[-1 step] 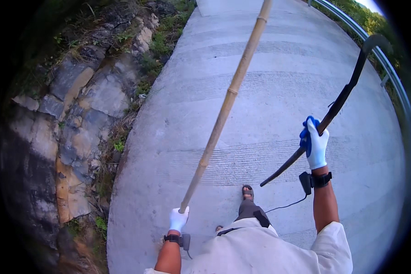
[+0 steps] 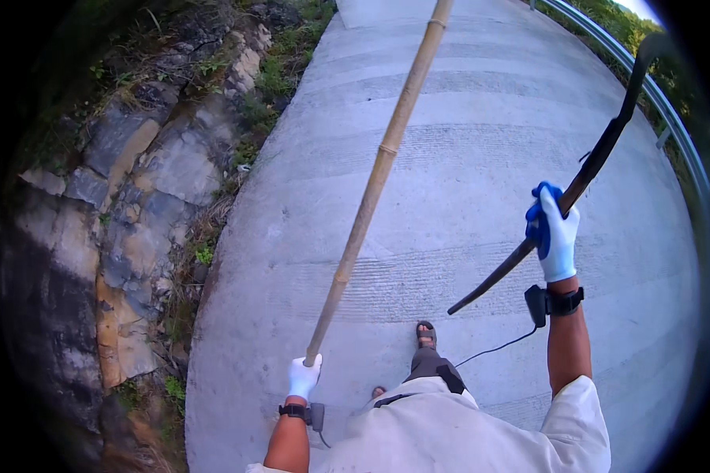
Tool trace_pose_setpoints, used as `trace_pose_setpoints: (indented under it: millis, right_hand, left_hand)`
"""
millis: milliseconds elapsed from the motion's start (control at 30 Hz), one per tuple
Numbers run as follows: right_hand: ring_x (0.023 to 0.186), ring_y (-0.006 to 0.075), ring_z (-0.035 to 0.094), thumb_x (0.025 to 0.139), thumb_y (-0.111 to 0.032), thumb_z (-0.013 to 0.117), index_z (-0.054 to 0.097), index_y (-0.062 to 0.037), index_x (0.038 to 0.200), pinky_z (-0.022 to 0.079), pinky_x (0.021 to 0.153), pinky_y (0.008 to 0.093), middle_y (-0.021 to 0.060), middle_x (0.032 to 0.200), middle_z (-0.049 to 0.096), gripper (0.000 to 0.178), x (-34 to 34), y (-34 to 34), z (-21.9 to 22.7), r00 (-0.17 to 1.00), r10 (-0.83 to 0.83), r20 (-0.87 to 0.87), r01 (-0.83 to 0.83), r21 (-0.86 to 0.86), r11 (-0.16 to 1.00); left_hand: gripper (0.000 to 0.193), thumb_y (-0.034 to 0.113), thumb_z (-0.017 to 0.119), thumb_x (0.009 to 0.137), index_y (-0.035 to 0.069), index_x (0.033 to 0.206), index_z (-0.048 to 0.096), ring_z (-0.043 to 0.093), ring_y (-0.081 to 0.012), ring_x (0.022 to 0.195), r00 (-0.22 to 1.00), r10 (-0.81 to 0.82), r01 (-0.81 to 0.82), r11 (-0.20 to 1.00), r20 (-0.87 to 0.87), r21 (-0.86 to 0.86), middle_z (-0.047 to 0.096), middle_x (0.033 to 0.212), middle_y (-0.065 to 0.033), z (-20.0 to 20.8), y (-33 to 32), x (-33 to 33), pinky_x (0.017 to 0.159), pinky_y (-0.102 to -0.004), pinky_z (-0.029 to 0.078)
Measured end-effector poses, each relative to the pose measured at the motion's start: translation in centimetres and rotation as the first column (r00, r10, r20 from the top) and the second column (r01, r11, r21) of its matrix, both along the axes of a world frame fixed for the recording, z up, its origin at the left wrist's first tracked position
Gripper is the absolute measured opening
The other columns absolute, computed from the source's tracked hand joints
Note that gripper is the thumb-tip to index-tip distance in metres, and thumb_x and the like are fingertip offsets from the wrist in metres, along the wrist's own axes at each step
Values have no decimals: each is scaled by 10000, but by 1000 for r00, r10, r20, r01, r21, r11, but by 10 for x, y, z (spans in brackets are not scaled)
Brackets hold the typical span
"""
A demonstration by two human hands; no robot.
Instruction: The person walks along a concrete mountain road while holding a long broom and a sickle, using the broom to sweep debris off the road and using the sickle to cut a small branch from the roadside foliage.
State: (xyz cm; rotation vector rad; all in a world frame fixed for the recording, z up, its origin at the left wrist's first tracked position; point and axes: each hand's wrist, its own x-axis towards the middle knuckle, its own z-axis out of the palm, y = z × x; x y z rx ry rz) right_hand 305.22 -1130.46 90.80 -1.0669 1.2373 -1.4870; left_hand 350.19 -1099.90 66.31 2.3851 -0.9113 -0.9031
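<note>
My left hand (image 2: pixel 304 378), in a white glove, is closed round the lower end of a long bamboo pole (image 2: pixel 377 169). The pole slants up and slightly right, past the top of the view. Out to the right, my right hand (image 2: pixel 554 229) wears a white glove with blue-coated fingers and palm. It grips a dark, curved stick (image 2: pixel 604 147) around its middle. The stick's lower tip points down and left above the ground, while its upper end bends over near the guardrail. Whether that bent end is a blade or wood, I cannot tell.
Under me runs a pale concrete road (image 2: pixel 308 236) with ribbed bands across it. A rock face (image 2: pixel 173 158) with weeds borders it on the left. A metal guardrail (image 2: pixel 674 118) curves along the right. A thin cable (image 2: pixel 497 349) hangs from the right wrist's black device (image 2: pixel 554 301).
My right hand has moved a little right and up with the dark stick, whose upper end is higher. The bamboo pole has swung slightly left at its top; my left hand stays nearly in place.
</note>
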Motion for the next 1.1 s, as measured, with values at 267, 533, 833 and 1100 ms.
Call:
trace_pose_setpoints:
  millis: [267, 533, 833, 1100]
  right_hand:
    - [737, 124, 569, 950, -132, 600, 561, -8, 1046, 482, 701, 280, 31, 811, 569, 162, 8, -66, -63, 998, 48, 50, -39, -166, 985]
    - [598, 93, 470, 986, -191, 552, 570, -8, 1015, 507, 663, 309, 0, 702, 479, 186, 3, -116, 6, 982, -167, 85, 185, -297, 937]
    - [434, 98, 386, 976, -272, 568, 521, -82, 851, 406, 445, 282, -14, 540, 395, 232, 98, -159, -87, 952, -147, 268, 128, 87, 988]
    - [538, 112, 391, 1026, -326, 442, 510, 6, 1109, 432, 607, 299, -16, 631, 382, 348, 163, -257, 8, 991, 126, 40, -115, -214, 970]
  left_hand:
    - [363, 314, 711, 826, -31, 728, 656, 581, -180, 543, 989, 93, -99, 994, 118, 42, 610, 573, -119, -3, -59, 19, 568, -394, 439]
    - [349, 328, 714, 818, -16, 769, 681, 623, -215, 582, 999, 12, -18, 988, 39, 151, 656, 637, -140, -41, -107, 24, 594, -391, 458]
    - [372, 346, 692, 826, -26, 821, 693, 661, -245, 637, 976, -53, 103, 967, -209, 234, 672, 678, -155, -112, -182, 61, 624, -403, 479]
    - [395, 381, 675, 826, -3, 909, 712, 689, -346, 804, 981, -43, 93, 960, -188, 265, 695, 805, -203, -114, -245, 91, 705, -419, 499]
